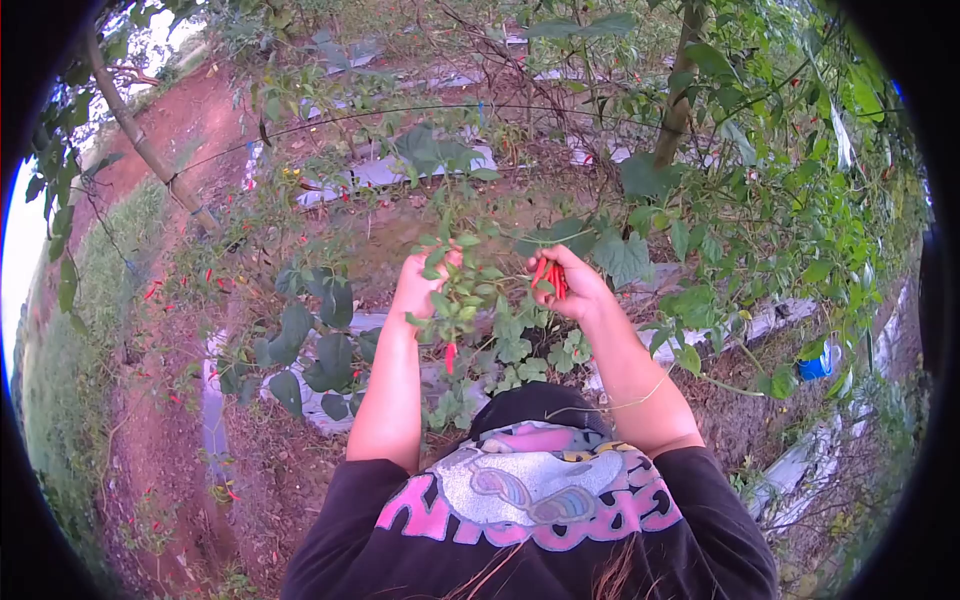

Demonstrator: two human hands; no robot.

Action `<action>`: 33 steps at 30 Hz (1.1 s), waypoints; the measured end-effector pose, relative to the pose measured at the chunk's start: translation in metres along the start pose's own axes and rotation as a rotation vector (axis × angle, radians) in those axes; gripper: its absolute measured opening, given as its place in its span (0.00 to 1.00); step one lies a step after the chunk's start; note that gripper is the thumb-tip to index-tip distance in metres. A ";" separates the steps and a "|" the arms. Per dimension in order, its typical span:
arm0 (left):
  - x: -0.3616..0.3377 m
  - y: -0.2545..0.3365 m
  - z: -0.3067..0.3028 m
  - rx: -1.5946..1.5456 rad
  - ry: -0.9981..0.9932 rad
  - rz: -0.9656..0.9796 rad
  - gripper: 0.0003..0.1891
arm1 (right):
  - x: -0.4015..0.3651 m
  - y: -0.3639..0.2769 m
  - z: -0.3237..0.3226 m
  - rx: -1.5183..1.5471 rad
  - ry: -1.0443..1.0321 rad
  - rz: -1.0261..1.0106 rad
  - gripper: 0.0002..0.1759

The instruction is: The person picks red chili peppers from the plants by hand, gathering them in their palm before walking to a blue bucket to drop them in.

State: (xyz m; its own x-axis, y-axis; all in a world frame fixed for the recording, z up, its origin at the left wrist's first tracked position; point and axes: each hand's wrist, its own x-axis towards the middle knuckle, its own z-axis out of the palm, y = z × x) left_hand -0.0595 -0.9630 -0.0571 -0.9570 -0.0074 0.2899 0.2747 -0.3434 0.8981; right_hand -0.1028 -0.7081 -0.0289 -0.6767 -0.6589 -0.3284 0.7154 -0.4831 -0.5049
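My right hand (574,284) is curled around several red chili peppers (553,279), which show between the thumb and fingers. To its left, my left hand (418,284) is closed at a leafy chili branch (462,290). Leaves cover most of its fingers, so the exact grip is partly hidden. A single red chili (450,357) hangs from the lower end of that branch, below the left hand. A thin green stem stretches between the two hands.
A bamboo pole (150,150) leans at the left, and another post (682,90) stands at the upper right. A thin line (330,122) runs between them. Broad-leaved vines (325,350) grow nearby. Plastic sheeting (380,172) covers soil strips. A blue container (815,364) is at the right.
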 end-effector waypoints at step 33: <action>-0.043 0.017 0.051 -0.364 0.092 -0.473 0.21 | -0.054 0.097 0.053 -0.304 0.087 -0.047 0.06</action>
State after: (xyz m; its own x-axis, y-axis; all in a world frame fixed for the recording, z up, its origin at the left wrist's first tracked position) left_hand -0.0086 -0.9203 -0.0374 -0.9762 0.1485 -0.1579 -0.2165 -0.6285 0.7471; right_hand 0.0126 -0.7498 -0.0177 -0.7296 -0.5817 -0.3597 0.6071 -0.3087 -0.7323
